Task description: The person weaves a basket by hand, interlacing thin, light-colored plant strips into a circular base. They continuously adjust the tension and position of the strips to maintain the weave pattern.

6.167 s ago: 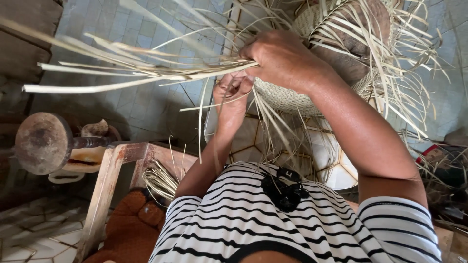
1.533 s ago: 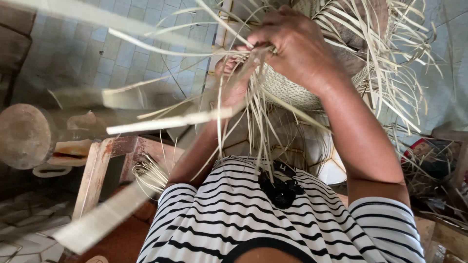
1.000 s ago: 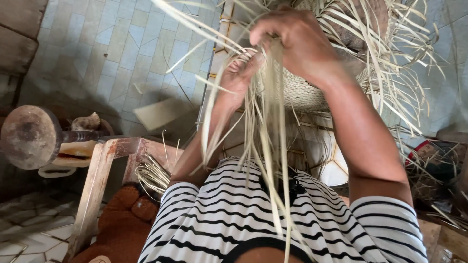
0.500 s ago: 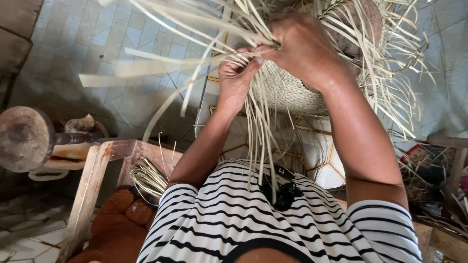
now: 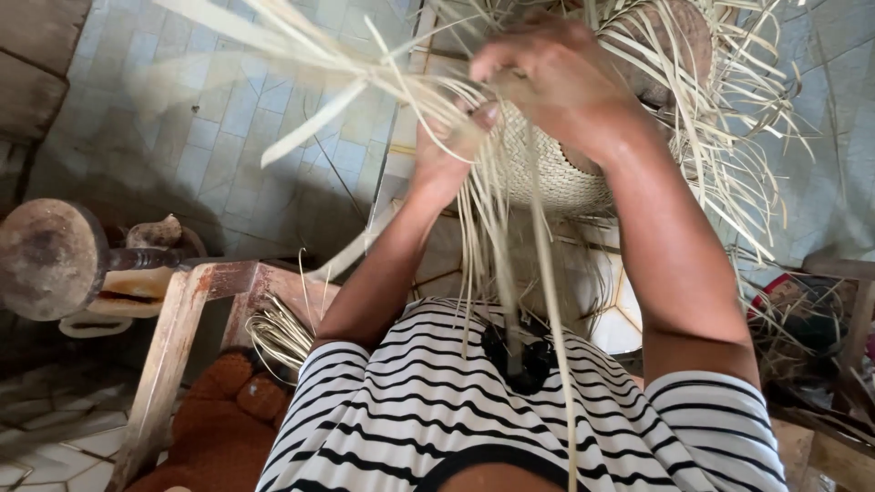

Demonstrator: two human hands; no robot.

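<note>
A half-woven pale straw basket (image 5: pixel 556 178) rests against a round brown form (image 5: pixel 674 46) in front of me, with several loose straw strips (image 5: pixel 492 237) fanning out from its rim. My left hand (image 5: pixel 447 150) pinches a bunch of those strips at the basket's left edge. My right hand (image 5: pixel 556 77) lies over the top of the weave, fingers closed on more strips. Some strips hang down over my striped shirt; others sweep up and to the left, blurred.
A worn wooden stool frame (image 5: pixel 182 319) stands at lower left over an orange-brown cushion (image 5: pixel 228 428), with a coil of straw (image 5: pixel 278 333) on it. A round wooden block (image 5: pixel 46 260) lies left of it. Tiled floor (image 5: pixel 210 118) beyond. Cluttered baskets (image 5: pixel 811 319) sit at right.
Both hands have stayed at the basket rim while working the strips. The loose strips swung from hanging down to sweeping up and left; my left hand shifted slightly lower on the bunch.
</note>
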